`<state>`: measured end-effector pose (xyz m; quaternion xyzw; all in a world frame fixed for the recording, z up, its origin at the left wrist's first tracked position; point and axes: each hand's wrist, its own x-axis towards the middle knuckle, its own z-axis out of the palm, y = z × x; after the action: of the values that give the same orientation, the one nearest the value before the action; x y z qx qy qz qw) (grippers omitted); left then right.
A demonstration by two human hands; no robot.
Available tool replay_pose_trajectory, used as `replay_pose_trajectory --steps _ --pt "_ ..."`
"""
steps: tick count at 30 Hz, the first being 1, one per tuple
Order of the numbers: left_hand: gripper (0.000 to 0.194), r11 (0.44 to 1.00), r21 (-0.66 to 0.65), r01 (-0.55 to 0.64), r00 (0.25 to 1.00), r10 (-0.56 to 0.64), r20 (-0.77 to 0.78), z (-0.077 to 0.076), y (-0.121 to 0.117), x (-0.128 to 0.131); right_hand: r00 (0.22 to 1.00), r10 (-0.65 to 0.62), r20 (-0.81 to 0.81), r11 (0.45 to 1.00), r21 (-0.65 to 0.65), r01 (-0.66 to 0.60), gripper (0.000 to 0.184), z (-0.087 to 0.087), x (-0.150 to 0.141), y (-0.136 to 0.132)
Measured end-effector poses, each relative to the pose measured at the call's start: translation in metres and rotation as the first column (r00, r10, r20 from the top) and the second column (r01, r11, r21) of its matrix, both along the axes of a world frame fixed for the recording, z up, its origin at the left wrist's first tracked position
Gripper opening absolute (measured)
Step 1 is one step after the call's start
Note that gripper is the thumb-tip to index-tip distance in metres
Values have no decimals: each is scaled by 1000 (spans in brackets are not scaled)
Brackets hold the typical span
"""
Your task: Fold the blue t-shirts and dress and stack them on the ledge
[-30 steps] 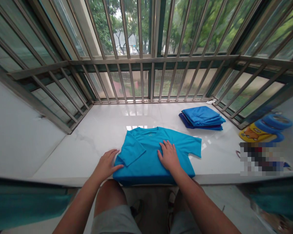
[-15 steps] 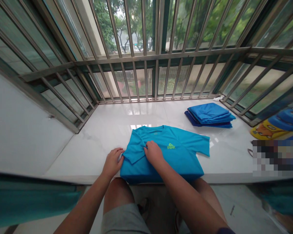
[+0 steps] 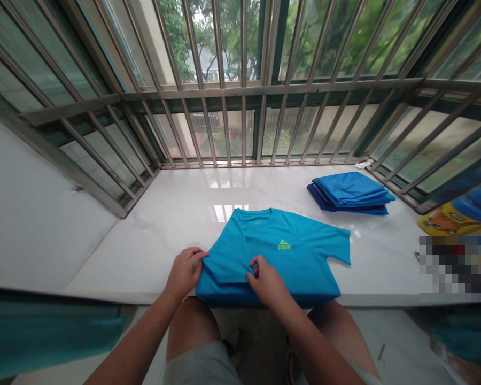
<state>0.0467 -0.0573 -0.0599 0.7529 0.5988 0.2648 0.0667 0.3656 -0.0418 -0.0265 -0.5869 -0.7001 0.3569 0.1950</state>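
A turquoise T-shirt point(image 3: 304, 272) with a green logo lies on the white sill in front of me, its lower part hanging over the front edge. Its left sleeve is folded inward across the chest, while the right sleeve sticks out to the side. My left hand point(image 3: 186, 270) pinches the shirt at the left fold, fingers closed on the cloth. Over the middle of the shirt, my right hand point(image 3: 266, 278) grips the corner of the folded-in sleeve between thumb and fingers.
A stack of folded blue clothes point(image 3: 350, 192) lies at the back right of the sill point(image 3: 168, 208). Beyond it, at the right edge, stands a yellow and blue container point(image 3: 460, 214) beside a blurred-out patch. Metal window bars point(image 3: 260, 128) close off the back.
My right hand has drawn the sleeve corner down and slightly right, so the fold now lies flatter and slants from the collar. My left hand stays at the left edge.
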Motion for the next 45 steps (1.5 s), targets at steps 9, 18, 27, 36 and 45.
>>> replay_pose_trajectory --steps 9,18,27,36,45 --pt "38 1000 -5 1 999 -1 40 3 -1 3 910 64 410 926 315 -207 24 22 -21 -2" --pt "38 1000 -5 -2 999 2 49 4 -1 3 882 313 352 802 399 -444 9 -1 -63 0" --pt "32 999 27 -23 996 20 84 4 -1 4 702 567 431 614 347 -709 22 15 -47 -4" --pt "30 999 28 -37 999 37 14 0 1 3 797 470 380 742 318 -590 65 -8 -28 12" --pt "33 999 14 -50 989 48 140 -3 1 -4 881 277 385 859 312 -406 62 -18 4 33"
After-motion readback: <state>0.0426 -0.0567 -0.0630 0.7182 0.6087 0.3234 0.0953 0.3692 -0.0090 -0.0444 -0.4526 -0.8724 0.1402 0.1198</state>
